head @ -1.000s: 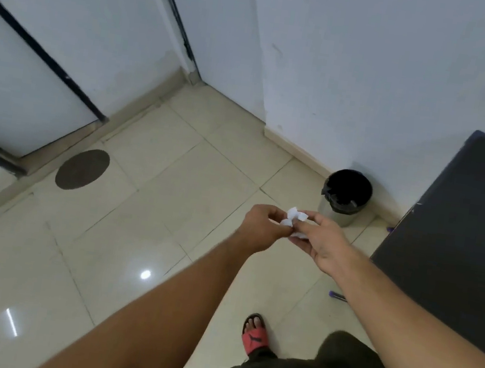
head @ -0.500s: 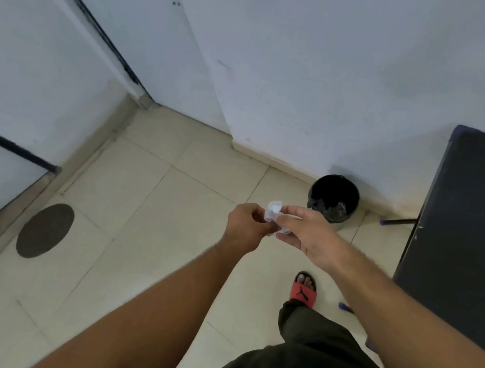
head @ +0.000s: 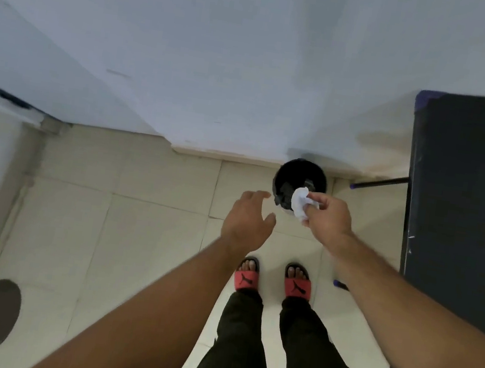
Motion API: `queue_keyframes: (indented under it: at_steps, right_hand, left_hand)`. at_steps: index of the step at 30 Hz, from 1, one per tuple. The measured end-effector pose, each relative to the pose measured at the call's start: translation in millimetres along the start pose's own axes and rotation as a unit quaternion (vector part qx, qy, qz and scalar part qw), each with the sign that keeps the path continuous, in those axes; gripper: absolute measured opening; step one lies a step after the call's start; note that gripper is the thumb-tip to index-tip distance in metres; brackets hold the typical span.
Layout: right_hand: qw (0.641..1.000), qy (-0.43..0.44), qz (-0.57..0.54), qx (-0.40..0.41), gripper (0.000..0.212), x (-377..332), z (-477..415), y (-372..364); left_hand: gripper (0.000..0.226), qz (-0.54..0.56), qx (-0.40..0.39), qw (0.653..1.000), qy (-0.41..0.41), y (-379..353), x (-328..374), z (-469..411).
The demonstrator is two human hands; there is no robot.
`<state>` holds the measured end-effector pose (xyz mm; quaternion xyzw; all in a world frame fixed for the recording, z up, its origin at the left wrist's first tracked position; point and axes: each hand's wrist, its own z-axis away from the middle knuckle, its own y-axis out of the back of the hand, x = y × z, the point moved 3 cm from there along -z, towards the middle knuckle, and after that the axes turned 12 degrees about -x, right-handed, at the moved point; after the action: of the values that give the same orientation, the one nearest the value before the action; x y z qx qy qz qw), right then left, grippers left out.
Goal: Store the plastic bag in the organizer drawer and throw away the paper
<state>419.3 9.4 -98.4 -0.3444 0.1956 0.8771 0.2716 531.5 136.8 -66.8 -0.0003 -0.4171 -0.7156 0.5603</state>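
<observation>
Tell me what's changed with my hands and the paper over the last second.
The left hand has let go of the paper and drawn apart, open. The right hand alone now pinches it, carried forward to the bin, which you've stepped up to. The paper is not dropped yet. The bin stays against the wall beside the dark table.

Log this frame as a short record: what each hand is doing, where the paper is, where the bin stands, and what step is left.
left hand: open, empty, fingers spread, beside the bin
right hand: pinching the crumpled paper
paper position: in the image over the near rim of the bin, not yet released
bin: black, round, lidless, on the floor against the wall, left of the dark table
bin contents: dark, unclear
feet: red sandals, just short of the bin
plastic bag: not in view
step left: drop the paper into the bin
</observation>
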Motion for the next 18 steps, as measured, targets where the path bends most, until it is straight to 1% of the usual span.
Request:
queue_keyframes:
  at_steps: [2, 4, 9, 11, 15, 16, 18]
  right_hand:
    - [0.999, -0.005, 0.028, 0.025, 0.028, 10, -31, 0]
    - [0.998, -0.023, 0.047, 0.039, 0.03, 22, -57, 1]
    - [0.989, -0.06, 0.109, 0.075, 0.039, 54, -132, 6]
    - [0.985, -0.077, 0.131, 0.088, 0.043, 70, -168, 6]
    - [0.979, -0.098, 0.154, 0.096, 0.036, 108, -233, -4]
    - [0.978, -0.1, 0.157, 0.095, 0.037, 117, -247, -7]
    - [0.979, -0.093, 0.16, 0.082, 0.049, 135, -270, -15]
  left_hand:
    - [0.057, -0.03, -0.011, 0.999, -0.017, -1, -12, -33]
    - [0.063, -0.036, -0.022, 0.999, -0.013, -1, -23, -60]
    - [0.066, -0.004, -0.027, 1.0, -0.001, -18, -40, -130]
    - [0.066, 0.011, -0.039, 0.999, 0.004, -38, -49, -161]
    - [0.066, 0.032, -0.055, 0.998, 0.015, -86, -74, -211]
    - [0.067, 0.038, -0.057, 0.998, 0.016, -97, -79, -223]
    - [0.07, 0.044, -0.061, 0.997, 0.006, -116, -91, -243]
